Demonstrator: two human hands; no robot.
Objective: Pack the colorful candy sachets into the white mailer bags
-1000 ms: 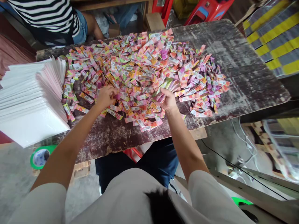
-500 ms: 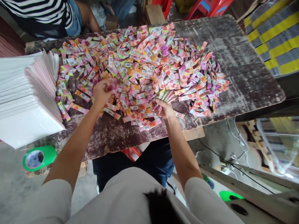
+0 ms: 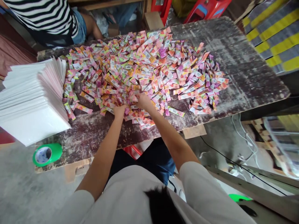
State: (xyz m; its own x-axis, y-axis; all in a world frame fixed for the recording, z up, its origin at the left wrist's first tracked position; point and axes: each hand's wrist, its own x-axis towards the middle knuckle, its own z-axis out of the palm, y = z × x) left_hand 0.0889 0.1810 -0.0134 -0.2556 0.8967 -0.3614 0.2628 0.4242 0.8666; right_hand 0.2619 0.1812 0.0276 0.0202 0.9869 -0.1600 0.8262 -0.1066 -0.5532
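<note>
A wide heap of small pink, orange, green and purple stick packets (image 3: 140, 65) covers the middle of the worn table. At the heap's near edge, my left hand (image 3: 120, 111) is closed, with a purple packet (image 3: 126, 111) showing at its fingertips. Just right of it and a little farther in, my right hand (image 3: 144, 102) is curled round some pinkish packets (image 3: 135, 96); its fingers are partly hidden. Both hands are close together among the packets. A single packet with a green end (image 3: 176, 111) lies to the right of my right hand.
White flat sheets or bags (image 3: 35, 102) are stacked at the table's left. A green tape roll (image 3: 47, 154) sits at the near left corner. Across the table is a person in a striped top (image 3: 46, 15). Red stools (image 3: 207, 11) stand behind; yellow-and-grey stacks (image 3: 273, 34) are at right.
My left hand has moved right and nearer to me. My right hand has moved left and turned inward; its fanned bunch of packets no longer shows. The view has shifted slightly.
</note>
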